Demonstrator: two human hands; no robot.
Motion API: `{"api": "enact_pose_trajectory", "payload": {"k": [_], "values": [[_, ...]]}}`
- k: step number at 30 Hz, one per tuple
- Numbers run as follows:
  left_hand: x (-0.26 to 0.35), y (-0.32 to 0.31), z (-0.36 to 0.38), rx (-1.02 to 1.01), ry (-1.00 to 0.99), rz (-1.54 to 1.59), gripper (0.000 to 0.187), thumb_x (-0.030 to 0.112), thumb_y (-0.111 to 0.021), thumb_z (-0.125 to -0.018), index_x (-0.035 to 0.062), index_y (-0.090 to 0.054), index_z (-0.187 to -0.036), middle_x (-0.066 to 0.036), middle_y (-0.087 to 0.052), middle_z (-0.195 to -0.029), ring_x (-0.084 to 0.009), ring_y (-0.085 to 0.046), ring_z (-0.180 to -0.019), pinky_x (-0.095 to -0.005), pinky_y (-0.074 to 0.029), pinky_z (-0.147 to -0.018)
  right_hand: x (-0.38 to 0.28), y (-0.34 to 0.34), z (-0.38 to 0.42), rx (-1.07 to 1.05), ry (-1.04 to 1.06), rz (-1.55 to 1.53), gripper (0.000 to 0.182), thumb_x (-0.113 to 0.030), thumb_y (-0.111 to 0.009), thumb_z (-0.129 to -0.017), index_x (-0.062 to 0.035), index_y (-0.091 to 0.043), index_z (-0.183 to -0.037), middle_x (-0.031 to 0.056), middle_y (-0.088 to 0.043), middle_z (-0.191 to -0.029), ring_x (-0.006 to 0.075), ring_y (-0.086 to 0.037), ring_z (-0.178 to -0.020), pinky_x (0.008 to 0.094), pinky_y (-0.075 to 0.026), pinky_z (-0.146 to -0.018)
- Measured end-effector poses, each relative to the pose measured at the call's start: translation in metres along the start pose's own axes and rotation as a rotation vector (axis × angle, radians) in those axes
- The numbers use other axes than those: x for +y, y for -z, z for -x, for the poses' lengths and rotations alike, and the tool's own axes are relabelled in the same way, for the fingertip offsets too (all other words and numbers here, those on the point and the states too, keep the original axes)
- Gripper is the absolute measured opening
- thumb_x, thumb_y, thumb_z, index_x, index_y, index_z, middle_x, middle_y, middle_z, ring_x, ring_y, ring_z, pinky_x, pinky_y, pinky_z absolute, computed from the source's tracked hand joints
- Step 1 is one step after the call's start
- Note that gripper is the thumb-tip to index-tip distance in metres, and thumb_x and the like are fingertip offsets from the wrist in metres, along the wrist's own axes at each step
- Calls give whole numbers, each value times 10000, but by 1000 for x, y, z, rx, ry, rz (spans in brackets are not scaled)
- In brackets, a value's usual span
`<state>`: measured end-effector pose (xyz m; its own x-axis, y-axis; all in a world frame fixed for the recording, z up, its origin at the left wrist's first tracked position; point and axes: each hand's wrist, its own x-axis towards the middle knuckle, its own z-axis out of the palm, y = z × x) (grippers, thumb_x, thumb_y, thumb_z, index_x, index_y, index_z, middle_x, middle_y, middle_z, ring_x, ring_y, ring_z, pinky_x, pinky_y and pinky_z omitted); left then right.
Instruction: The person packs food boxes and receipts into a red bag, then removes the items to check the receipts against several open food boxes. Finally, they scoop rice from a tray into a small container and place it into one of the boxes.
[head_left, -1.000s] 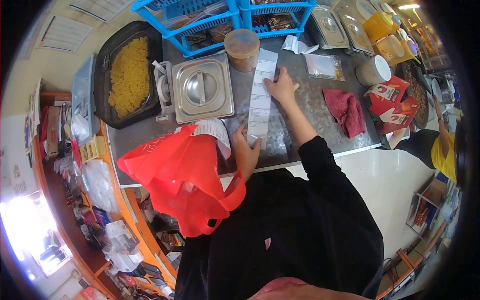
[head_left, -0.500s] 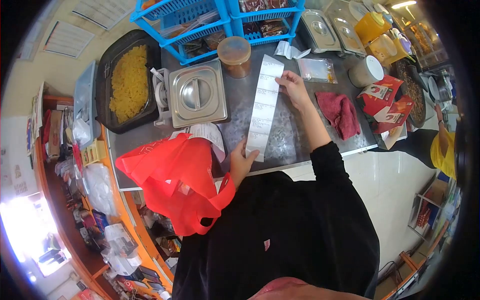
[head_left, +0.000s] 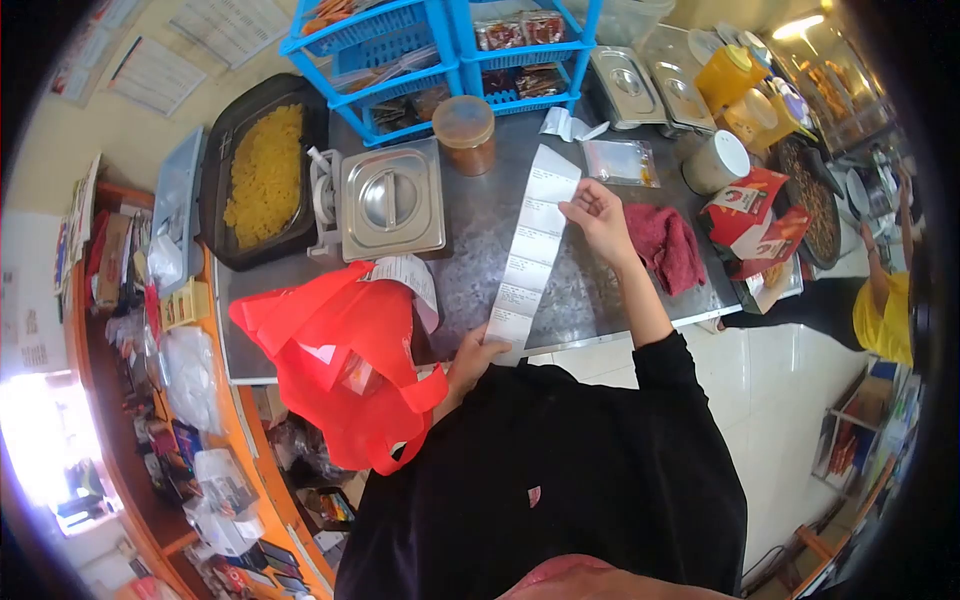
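Note:
A long strip of printed receipt labels (head_left: 532,255) is stretched out above the dark metal counter. My left hand (head_left: 477,357) pinches its lower end near the counter's front edge. Higher up, my right hand (head_left: 595,213) grips the strip's right edge between thumb and fingers. The red carrier bag (head_left: 335,340) stands left of my left hand, its handle hanging close to my left wrist, with a box partly showing inside. Behind the bag, a printed paper slip (head_left: 405,278) rests against it. To the right of my right hand lies a crumpled maroon cloth (head_left: 665,248).
A lidded steel container (head_left: 392,200), a tub of brown sauce (head_left: 465,140) and a black tray of yellow food (head_left: 265,175) stand at the back left. Blue basket racks (head_left: 400,75) rise behind. Red food boxes (head_left: 755,222) sit at right, near a person in yellow (head_left: 885,315).
The label strip and both hands sit slightly lower in the view, and the right hand lies a little further right. Both hands still hold the strip. The view has shifted slightly.

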<state>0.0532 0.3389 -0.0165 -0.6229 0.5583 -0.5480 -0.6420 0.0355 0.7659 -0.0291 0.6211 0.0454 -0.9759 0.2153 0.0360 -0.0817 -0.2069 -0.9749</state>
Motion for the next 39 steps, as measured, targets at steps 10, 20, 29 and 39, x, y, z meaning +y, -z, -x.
{"api": "enact_pose_trajectory", "payload": {"k": [10,20,29,39], "values": [[-11,-40,22,-152,-374,885,439,294,-516,-907,30,-460,-1254,-162,-542,-1191,-262,-546,-1101,-436,-439,-957,27,-57,142,-914,544,806,300,-77,-683,-621,-42,-611,-910,141,-552,-1054,347,-536,-981,463,-434,-825],[-56,-36,26,204,-45,1119,488,562,-445,-905,113,-512,-1083,-50,-574,-1001,-189,-593,-914,-348,-500,-762,43,-108,174,-911,714,625,622,-292,-770,-661,-18,-500,-1149,264,-428,-1307,476,-389,-1241,628,-313,-993],[-39,-36,98,-19,-104,746,375,365,-537,-908,108,-491,-1177,-53,-546,-1109,-200,-560,-1001,-344,-470,-822,59,-126,182,95,-109,260,340,-163,-567,-900,-45,-528,-584,10,-532,-562,101,-474,-491,283,-370,-458],[78,2,226,1214,-1029,-1709,221,120,-709,-725,135,-608,-920,-28,-547,-1101,-255,-490,-1089,-540,-268,-967,-84,-235,22,-734,246,589,375,-223,-705,-796,-11,-582,-1081,98,-654,-913,125,-587,-728,289,-473,-677]]}}
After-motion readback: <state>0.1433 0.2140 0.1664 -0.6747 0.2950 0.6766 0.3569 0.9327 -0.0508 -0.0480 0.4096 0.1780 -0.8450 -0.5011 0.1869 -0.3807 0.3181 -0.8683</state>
